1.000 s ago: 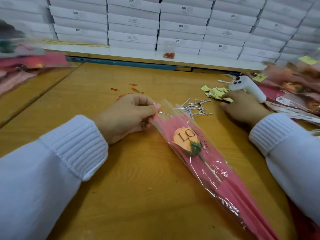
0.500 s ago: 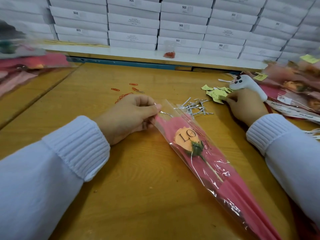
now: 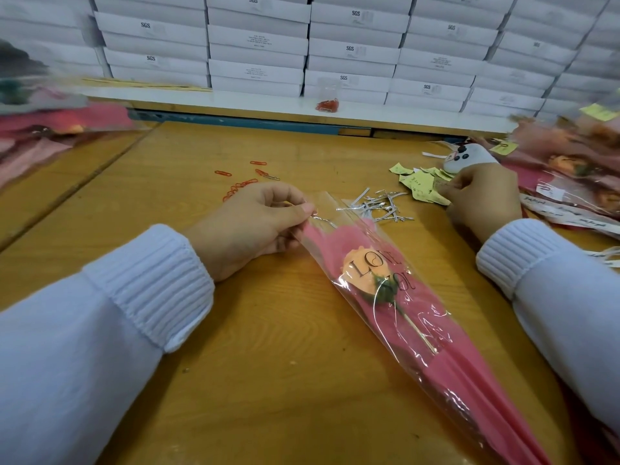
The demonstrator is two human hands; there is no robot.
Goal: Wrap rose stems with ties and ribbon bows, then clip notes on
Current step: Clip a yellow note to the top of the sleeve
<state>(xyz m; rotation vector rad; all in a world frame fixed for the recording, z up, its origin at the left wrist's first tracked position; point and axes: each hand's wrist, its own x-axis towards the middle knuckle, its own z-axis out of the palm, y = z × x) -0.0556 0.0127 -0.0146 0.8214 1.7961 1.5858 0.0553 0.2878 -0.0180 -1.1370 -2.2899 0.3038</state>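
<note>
**Rose sleeve on the work table, one hand at the tie, one at the notes**

Closed white boxes (image 3: 258,45) are stacked in rows behind a wooden table (image 3: 268,380). On the pale ledge (image 3: 235,100) at their foot stands a small clear container (image 3: 327,87) with red clips heaped in its bottom.

A cellophane sleeve (image 3: 436,347) lies slantwise from the table's middle toward its near right corner, open mouth pointing away. Inside are pink paper and an orange rose (image 3: 360,273), head toward the mouth, under printed "LOVE" lettering.

The left hand (image 3: 248,226) rests at the mouth of the sleeve, thumb and forefinger pinched on a thin silver tie (image 3: 322,219) and the other fingers curled under.

The right hand (image 3: 483,196) sits near the right edge with its fingers curled down onto the yellow notes (image 3: 419,182). It seems to pinch one slip, though the back of the hand hides the fingertips. A white handheld device (image 3: 469,157) lies just beyond it.

Loose silver ties (image 3: 379,206) are piled between the hands. Red paper clips (image 3: 241,187) are scattered beyond the left hand. Finished wrapped roses (image 3: 570,162) are heaped along the right edge, with more, blurred, at the far left.
</note>
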